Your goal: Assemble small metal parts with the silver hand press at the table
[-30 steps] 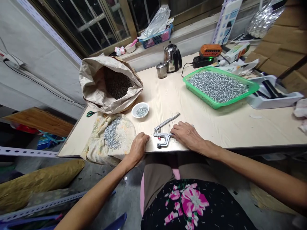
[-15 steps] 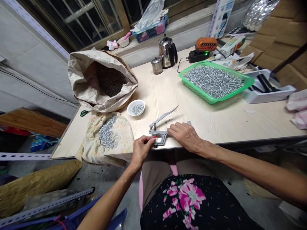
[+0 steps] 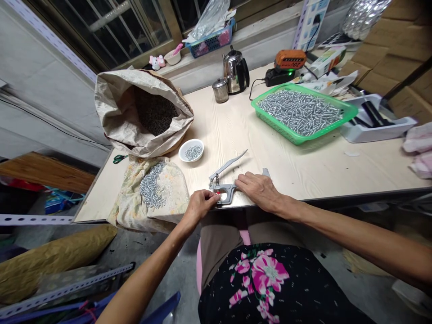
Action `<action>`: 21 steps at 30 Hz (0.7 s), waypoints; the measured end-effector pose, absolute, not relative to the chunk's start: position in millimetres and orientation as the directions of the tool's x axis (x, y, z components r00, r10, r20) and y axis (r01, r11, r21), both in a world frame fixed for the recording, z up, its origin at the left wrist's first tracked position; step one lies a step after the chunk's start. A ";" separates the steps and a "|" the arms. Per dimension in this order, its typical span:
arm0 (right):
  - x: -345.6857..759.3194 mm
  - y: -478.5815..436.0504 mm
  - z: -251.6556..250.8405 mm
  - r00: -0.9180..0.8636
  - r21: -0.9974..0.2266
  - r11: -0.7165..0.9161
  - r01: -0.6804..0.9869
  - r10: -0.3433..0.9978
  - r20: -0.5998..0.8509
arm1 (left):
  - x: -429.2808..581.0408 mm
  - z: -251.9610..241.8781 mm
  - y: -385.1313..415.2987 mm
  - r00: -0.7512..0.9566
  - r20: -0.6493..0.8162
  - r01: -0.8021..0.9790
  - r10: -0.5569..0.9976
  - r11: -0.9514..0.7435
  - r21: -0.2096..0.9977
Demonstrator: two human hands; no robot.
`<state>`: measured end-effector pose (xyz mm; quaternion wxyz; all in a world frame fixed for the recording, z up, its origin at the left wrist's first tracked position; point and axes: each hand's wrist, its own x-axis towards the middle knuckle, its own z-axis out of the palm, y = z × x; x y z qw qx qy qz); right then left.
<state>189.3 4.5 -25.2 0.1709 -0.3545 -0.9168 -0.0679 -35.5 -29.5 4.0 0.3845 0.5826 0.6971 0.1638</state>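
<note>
Grey hand-press pliers (image 3: 229,194) with a spring and a raised lever lie at the table's front edge. My right hand (image 3: 258,190) is wrapped round their body handle, whose end sticks out past the fingers. At the jaws, beside a small red part, my left hand (image 3: 201,203) is closed in a pinch; whatever sits between its fingertips is too small to make out. To the left, a heap of small metal pins (image 3: 152,186) lies on a flowered cloth (image 3: 175,184). A white bowl (image 3: 182,155) behind the pliers holds more of these pins.
A large paper sack (image 3: 111,108) of dark small parts stands at the back left, near green-handled scissors (image 3: 119,159). On the right are a green basket (image 3: 297,138) full of metal pins and a white tray (image 3: 381,132). A kettle (image 3: 233,74) and an orange battery (image 3: 290,60) stand behind.
The pliers' lever tip has shifted slightly left and down. My left hand stays pinched at the jaws, and my right hand keeps its hold on the handle.
</note>
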 end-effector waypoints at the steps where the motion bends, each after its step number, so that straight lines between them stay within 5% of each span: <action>1: 189.2 4.9 -24.5 -0.695 -0.010 0.743 0.670 0.631 0.345 | -36.0 5.8 -27.7 -0.002 -0.376 0.697 0.927 0.271 0.665; 15: 195.8 27.5 -5.1 -0.759 -0.193 0.768 0.611 0.637 0.133 | -36.8 8.0 -22.2 0.016 -0.510 0.654 0.860 0.377 0.656; 21: 200.8 73.6 2.1 -0.827 -0.168 0.816 0.553 0.563 0.010 | -35.7 10.6 -20.6 0.013 -0.522 0.636 0.853 0.396 0.663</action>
